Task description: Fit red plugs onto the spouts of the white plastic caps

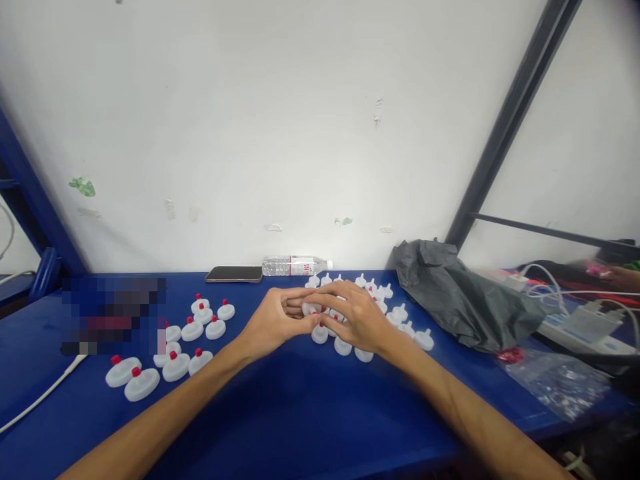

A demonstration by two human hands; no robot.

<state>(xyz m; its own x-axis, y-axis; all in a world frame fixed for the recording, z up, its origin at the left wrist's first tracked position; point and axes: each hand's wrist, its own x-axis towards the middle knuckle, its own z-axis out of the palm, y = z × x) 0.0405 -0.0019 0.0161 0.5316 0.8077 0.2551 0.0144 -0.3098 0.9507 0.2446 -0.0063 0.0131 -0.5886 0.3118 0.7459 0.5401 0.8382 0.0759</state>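
Observation:
Above the middle of the blue table, my left hand (277,317) grips a white round nozzle cap (311,309) by its rim, thumb in front and fingers behind. My right hand (356,315) meets it from the other side, its bent fingers closed at the cap's top, where a bit of red shows. The fingers hide much of this cap. Several white nozzle caps (424,339) with bare spouts stand behind and below my right hand. To the left, several like caps (176,366) carry small red tips on their spouts.
A phone (234,274) and a clear water bottle (290,266) lie along the wall. On the right are a grey plastic bag (450,293), a clear bag of small pieces (565,383), a power strip with cables, and another person's hand (625,279). A white cable (45,393) crosses the left side.

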